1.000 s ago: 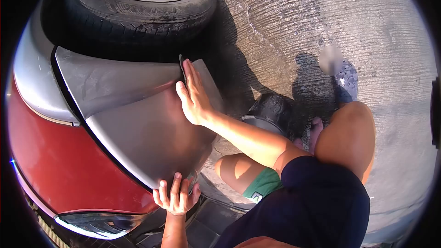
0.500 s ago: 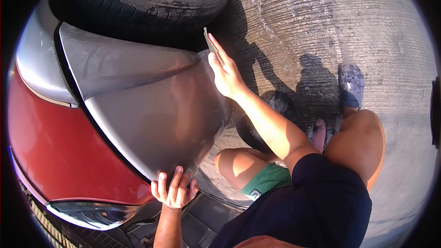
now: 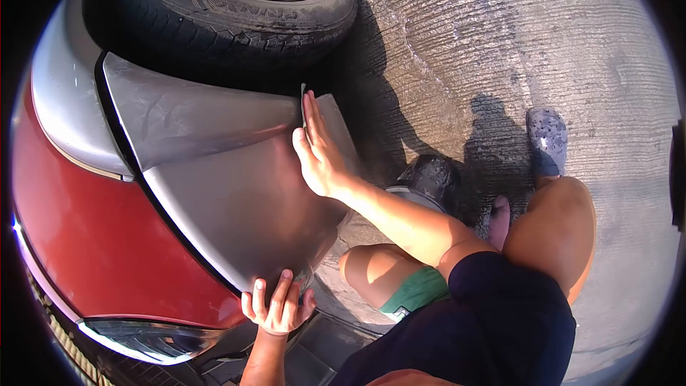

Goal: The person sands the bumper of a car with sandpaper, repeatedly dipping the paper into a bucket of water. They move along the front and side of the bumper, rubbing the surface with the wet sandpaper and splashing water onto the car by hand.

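Observation:
My right hand (image 3: 319, 157) lies flat along the grey bumper panel (image 3: 221, 193), fingers straight and together. Under them it holds a thin greyish sheet (image 3: 303, 91) that looks like sandpaper, seen nearly edge-on and mostly hidden by the fingers. The panel has a dull, smeared surface and a raised crease. At its lower corner, my left hand (image 3: 277, 311) rests with its fingers spread on the edge, holding nothing that I can see.
Above the panel is a car wheel with a black tire (image 3: 236, 36). Red bodywork (image 3: 107, 236) and a lamp (image 3: 161, 339) lie to the left. A dark rounded object (image 3: 429, 175) sits on ridged concrete (image 3: 457, 43) behind my right forearm. A patterned clog (image 3: 548, 136) is on my foot.
My right hand has slid left and down across the panel with the sheet. My left hand stays at the corner. The whole view has shifted slightly.

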Tool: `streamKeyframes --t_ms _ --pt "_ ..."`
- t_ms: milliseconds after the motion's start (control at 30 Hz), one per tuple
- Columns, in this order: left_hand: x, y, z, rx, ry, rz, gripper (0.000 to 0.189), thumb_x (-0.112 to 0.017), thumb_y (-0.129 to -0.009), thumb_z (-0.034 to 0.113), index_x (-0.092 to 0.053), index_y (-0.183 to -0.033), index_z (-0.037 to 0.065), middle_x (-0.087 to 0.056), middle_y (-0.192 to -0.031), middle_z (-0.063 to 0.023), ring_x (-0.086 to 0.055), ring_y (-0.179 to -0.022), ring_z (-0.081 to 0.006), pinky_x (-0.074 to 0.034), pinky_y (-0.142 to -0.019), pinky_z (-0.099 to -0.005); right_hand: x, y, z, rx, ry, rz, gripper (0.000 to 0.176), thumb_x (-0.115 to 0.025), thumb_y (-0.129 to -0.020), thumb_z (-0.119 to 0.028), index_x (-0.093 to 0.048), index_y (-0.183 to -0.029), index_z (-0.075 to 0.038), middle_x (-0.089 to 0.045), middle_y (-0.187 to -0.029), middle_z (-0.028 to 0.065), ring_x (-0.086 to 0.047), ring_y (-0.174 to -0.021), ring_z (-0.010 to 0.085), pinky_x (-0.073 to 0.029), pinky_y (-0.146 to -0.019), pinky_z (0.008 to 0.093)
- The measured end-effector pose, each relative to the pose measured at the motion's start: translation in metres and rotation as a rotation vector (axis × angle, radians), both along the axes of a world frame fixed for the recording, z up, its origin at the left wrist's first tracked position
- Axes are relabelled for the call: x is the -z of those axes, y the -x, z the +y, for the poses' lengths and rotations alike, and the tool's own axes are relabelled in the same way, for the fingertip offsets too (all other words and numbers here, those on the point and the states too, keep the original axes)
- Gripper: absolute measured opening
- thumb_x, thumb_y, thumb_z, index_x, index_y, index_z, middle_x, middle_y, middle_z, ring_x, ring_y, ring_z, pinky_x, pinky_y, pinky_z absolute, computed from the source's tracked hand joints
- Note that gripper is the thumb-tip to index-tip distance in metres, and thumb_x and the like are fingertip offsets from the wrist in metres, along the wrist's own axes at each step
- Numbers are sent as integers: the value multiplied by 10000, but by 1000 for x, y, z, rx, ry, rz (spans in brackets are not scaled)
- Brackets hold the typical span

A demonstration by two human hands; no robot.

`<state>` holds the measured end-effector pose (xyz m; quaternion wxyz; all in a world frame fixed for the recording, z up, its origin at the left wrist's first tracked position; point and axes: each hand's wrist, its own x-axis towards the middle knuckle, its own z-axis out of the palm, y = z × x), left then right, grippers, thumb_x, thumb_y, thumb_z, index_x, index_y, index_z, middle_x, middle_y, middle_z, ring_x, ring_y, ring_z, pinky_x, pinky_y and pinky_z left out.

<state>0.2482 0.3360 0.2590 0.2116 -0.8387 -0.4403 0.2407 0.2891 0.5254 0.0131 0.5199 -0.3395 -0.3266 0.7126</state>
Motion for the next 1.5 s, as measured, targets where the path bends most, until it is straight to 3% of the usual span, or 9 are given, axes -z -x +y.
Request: streamKeyframes --t_ms 200,300,433,900,1067,1167,1300,1433,1500 --pt "0 -2 2 -10 -9 -5 236 -689 -924 408 -730 -915 176 -770 -1209 17 -532 -1406 -358 -249 -1227 -537 -67 -13 -3 187 -421 -142 742 -325 -1125 -398 -59 -1682 13 8 -1756 255 -3 -1625 445 -44 -1288 600" --pt "0 -3 6 9 -25 -24 242 -721 -899 414 -732 -909 172 -779 -1186 26 -559 -1377 -342 -267 -1220 -537 -38 -14 -1 162 -518 -255 744 -336 -1122 -414 -86 -1684 5 -10 -1755 260 -12 -1625 447 -66 -1287 604" --pt "0 -5 6 -25 -61 -48 251 -732 -895 432 -749 -870 183 -779 -1211 48 -589 -1362 -286 -303 -1197 -508 -91 -36 76 235 -726 -327 760 -374 -1111 -425 -120 -1680 11 -82 -1751 253 -119 -1618 439 -113 -1292 578" --pt "-4 -5 7 -4 -80 -116 279 -680 -945 451 -767 -943 186 -773 -1204 35 -656 -1292 -242 -354 -1178 -472 -171 -43 108 267 -762 -426 746 -397 -1116 -387 -173 -1635 101 -120 -1716 326 -172 -1588 498 -159 -1290 579" --pt "-3 -2 6 22 -87 -120 289 -672 -955 451 -785 -945 185 -761 -1226 42 -649 -1302 -247 -336 -1203 -472 -147 -44 66 278 -817 -461 758 -419 -1111 -384 -145 -1653 69 -125 -1712 331 -175 -1582 509 -165 -1287 581" --pt "-4 -7 9 14 -82 -136 278 -676 -954 451 -764 -937 188 -755 -1239 34 -647 -1307 -252 -329 -1212 -480 -176 -45 136 193 -738 -403 729 -407 -1123 -367 -163 -1643 81 -139 -1706 337 -197 -1576 508 -191 -1281 580" --pt "-4 -3 8 47 -90 -161 274 -685 -948 446 -772 -911 189 -750 -1246 28 -648 -1306 -254 -328 -1214 -484 -151 -44 52 241 -855 -500 729 -400 -1127 -379 -157 -1648 70 -135 -1711 329 -154 -1590 497 -190 -1282 575" --pt "-3 -2 8 31 -63 -175 278 -742 -912 448 -758 -911 171 -763 -1209 19 -643 -1303 -303 -328 -1200 -501 -171 -42 121 258 -741 -405 719 -397 -1129 -396 -182 -1653 48 -188 -1717 283 -174 -1605 429 -160 -1298 531" --pt "-2 -1 6 27 -62 -171 276 -744 -913 452 -757 -903 176 -764 -1207 19 -641 -1310 -294 -332 -1198 -497 -148 -50 70 194 -791 -509 753 -370 -1128 -410 -102 -1664 45 -99 -1732 292 -151 -1607 442 -156 -1290 573"
